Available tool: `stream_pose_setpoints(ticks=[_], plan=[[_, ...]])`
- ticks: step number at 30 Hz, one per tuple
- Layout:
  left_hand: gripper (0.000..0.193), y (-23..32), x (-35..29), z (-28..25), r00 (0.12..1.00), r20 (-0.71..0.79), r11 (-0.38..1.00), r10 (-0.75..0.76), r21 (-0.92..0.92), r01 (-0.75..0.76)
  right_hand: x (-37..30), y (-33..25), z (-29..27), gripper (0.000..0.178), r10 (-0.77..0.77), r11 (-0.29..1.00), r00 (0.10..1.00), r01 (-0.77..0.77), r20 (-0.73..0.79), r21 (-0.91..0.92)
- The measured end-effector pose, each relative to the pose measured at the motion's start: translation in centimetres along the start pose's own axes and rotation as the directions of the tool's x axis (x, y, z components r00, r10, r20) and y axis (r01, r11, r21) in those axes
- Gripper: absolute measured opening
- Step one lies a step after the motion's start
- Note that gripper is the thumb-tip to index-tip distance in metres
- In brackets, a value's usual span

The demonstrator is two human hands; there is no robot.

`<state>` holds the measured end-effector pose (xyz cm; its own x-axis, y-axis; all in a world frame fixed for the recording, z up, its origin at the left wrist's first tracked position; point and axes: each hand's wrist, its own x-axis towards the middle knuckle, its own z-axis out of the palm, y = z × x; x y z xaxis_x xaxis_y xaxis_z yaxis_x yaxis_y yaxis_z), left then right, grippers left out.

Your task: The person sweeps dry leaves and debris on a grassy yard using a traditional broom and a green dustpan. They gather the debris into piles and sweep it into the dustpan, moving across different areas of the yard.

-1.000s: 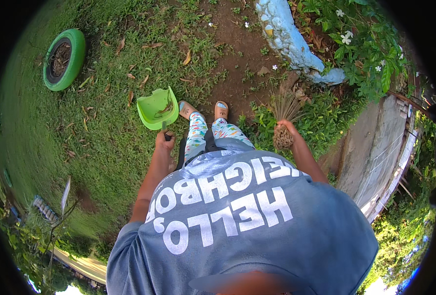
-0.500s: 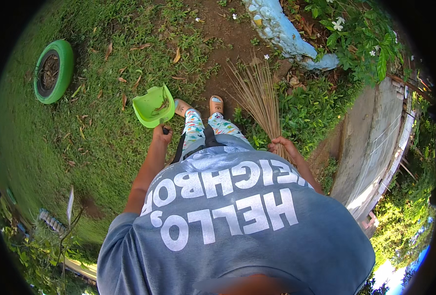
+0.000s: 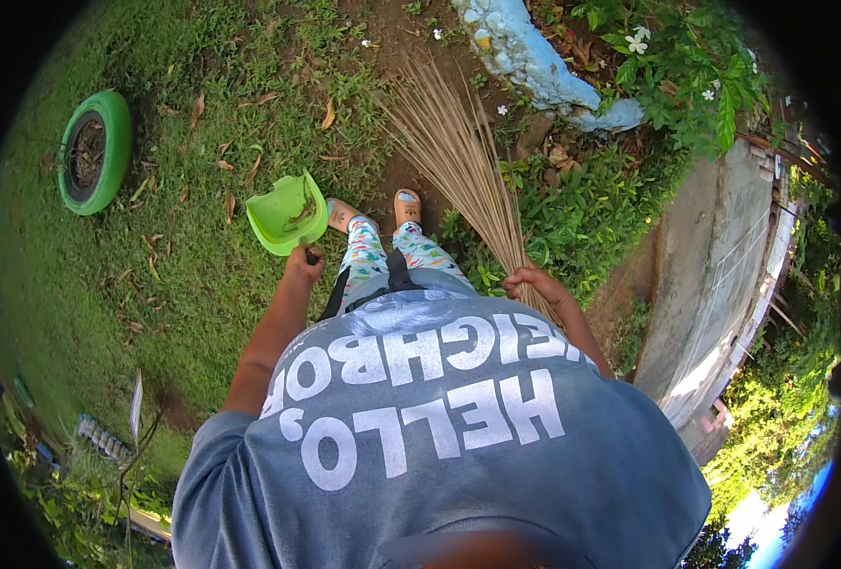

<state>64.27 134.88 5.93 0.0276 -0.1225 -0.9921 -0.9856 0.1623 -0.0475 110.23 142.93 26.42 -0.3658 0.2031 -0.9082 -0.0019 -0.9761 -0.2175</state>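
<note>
My left hand [image 3: 304,263] is closed round the dark handle of a lime-green dustpan [image 3: 270,216]. Some dry leaves [image 3: 302,216] lie inside the pan, toward its right side. In my right hand [image 3: 531,280] I grip a stick broom [image 3: 472,161], a bundle of thin tan sticks, near its bound end. Its sticks fan out ahead and to the left, with their tips over the bare soil. My two sandalled feet [image 3: 408,207] stand between the dustpan and the broom.
A green-painted tyre [image 3: 112,152] stands at the far left on the grass [image 3: 183,123], where brown leaves are scattered. A light-blue rough stone border [image 3: 525,57] runs ahead, beside a bush with white flowers [image 3: 637,42]. Low plants [image 3: 577,204] and a concrete strip [image 3: 710,275] lie right.
The broom's fanned tips have swung left across the soil. The dustpan stays in my left hand, shifted slightly left and down in view, as the whole scene has.
</note>
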Motion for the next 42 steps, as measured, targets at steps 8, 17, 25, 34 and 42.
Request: stream_pose_setpoints(ticks=[8,17,25,34,42], plan=[[0.005,-0.4,1.6,-0.5,0.998,0.065,0.999,-0.027,0.045,0.024,9.9,-1.0,-1.5,0.009,0.180,0.981,0.983,-0.176,-0.043,0.081],[0.007,-0.3,0.8,-0.9,0.996,0.085,1.000,-0.016,0.009,0.015,0.8,-3.4,4.2,0.009,0.136,0.892,0.954,-0.235,0.266,0.387],[0.010,0.0,1.3,-2.8,0.989,0.141,0.998,-0.050,-0.027,0.055,11.2,-6.0,6.9,0.020,0.192,0.977,0.981,-0.187,-0.039,0.098],[0.010,3.1,0.4,-6.9,0.990,0.128,0.991,-0.057,-0.113,0.072,14.5,-7.3,20.8,0.017,0.255,0.949,0.777,-0.315,0.575,0.006],[0.008,5.4,0.6,-7.0,0.988,0.135,0.991,-0.078,-0.097,0.092,3.1,-2.9,7.8,0.013,0.313,0.753,0.937,-0.345,0.156,0.561]])
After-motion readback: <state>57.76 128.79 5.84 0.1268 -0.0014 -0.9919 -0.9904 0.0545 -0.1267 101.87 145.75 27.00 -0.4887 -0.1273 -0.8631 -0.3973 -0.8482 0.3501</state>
